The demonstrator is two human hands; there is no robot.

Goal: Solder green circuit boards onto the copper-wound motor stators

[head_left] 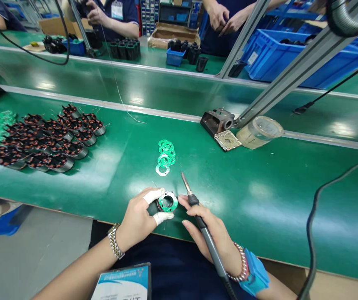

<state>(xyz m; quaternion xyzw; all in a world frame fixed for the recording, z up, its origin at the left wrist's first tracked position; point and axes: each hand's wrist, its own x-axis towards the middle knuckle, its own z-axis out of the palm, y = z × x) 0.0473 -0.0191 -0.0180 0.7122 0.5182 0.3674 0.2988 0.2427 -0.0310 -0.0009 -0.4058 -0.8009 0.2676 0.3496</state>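
My left hand (139,216), with white covers on two fingers, grips a motor stator by its sides. A green ring-shaped circuit board (168,202) lies on top of the stator, facing up. A soldering iron (205,233) rests in my right hand (213,233), its tip pointing up and away, above the table. The index fingertip of that hand is close to the board's right side. Beyond the hands is a small overlapping pile of green ring boards (166,154). Many wound stators (50,139) stand grouped at the left.
A soldering iron stand (218,121) with a sponge and a cloudy plastic jar (260,131) sit behind, at the right. A slanted metal post (291,71) rises there. A cable (311,233) crosses the right side. Across the divider, people work beside a blue crate (306,58).
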